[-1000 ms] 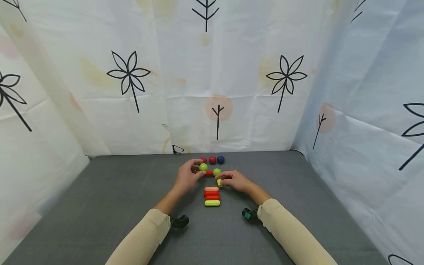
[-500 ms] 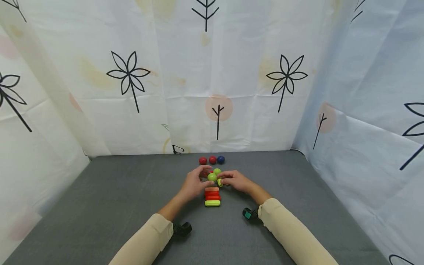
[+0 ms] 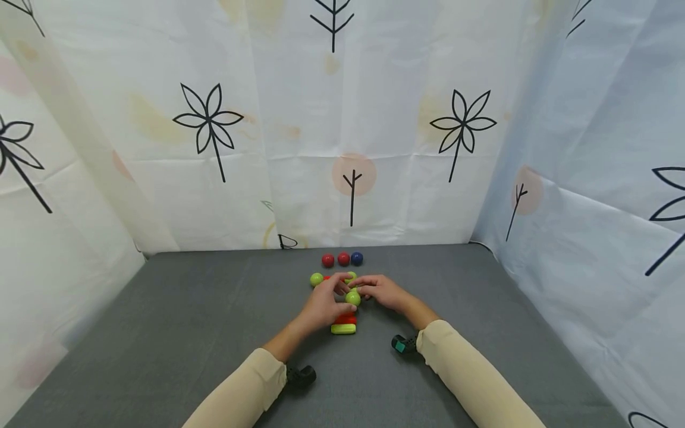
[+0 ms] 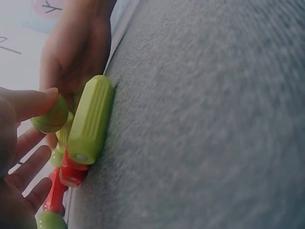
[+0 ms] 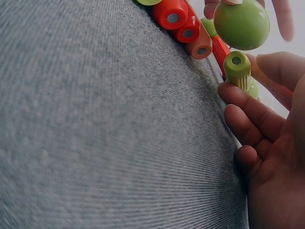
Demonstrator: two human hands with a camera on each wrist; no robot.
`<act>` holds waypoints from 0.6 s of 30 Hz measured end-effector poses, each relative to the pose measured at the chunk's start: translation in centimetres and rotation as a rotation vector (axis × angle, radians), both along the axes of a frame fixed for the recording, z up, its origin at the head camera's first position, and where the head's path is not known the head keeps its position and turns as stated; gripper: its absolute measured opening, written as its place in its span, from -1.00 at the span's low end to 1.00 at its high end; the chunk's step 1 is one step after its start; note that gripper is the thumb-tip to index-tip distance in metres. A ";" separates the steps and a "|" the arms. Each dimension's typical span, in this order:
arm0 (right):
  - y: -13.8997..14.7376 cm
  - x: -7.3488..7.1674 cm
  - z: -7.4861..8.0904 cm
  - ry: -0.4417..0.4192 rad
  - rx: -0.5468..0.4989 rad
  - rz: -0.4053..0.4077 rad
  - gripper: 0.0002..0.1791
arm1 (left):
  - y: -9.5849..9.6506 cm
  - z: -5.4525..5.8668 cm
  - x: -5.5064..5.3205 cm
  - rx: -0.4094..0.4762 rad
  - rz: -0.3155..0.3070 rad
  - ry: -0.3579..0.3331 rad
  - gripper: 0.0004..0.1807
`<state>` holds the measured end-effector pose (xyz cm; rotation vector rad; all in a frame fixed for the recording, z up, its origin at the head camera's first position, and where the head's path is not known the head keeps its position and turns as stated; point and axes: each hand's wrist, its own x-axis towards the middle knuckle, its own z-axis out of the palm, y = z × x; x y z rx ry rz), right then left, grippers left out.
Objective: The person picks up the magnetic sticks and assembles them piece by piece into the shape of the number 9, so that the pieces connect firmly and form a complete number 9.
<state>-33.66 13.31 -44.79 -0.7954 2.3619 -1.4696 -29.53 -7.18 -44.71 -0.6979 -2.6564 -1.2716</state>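
In the head view, my left hand (image 3: 324, 302) pinches a glossy green ball (image 3: 352, 298) between thumb and fingers, above the near row of rods. Beside it my right hand (image 3: 382, 291) holds a short yellow-green magnetic rod (image 5: 237, 67); its metal-tipped end points toward the pinched ball, with a small gap between them in the right wrist view. The rod's other end meets a second green ball (image 3: 351, 276). From there a red rod (image 4: 55, 193) runs left to a third green ball (image 3: 317, 279). My left hand hides part of this red rod in the head view.
Two red balls (image 3: 328, 260) and a blue ball (image 3: 357, 258) line up behind on the grey cloth-covered table (image 3: 214, 333). Nearer lie loose rods side by side: yellow-green (image 3: 343, 329), red (image 5: 170, 13) and salmon (image 5: 200, 46). A patterned white curtain (image 3: 396, 196) borders the back.
My left hand has carried its green ball from behind the red rod toward me and rightward, to the yellow-green rod's near end. The left green ball now shows. My right hand stays nearly still.
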 end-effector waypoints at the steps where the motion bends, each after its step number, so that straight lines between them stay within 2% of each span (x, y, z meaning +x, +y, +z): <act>1: 0.0 0.0 0.0 -0.001 0.001 -0.004 -0.69 | 0.1 0.0 0.0 0.002 -0.004 0.000 -0.30; 9: -0.2 0.0 0.1 -0.013 -0.013 0.008 -0.68 | 0.6 -0.2 0.1 -0.026 -0.001 0.038 -0.28; 18: -0.1 0.0 0.0 -0.004 0.008 0.002 -0.65 | 1.0 -0.7 -0.1 -0.056 0.005 0.037 -0.31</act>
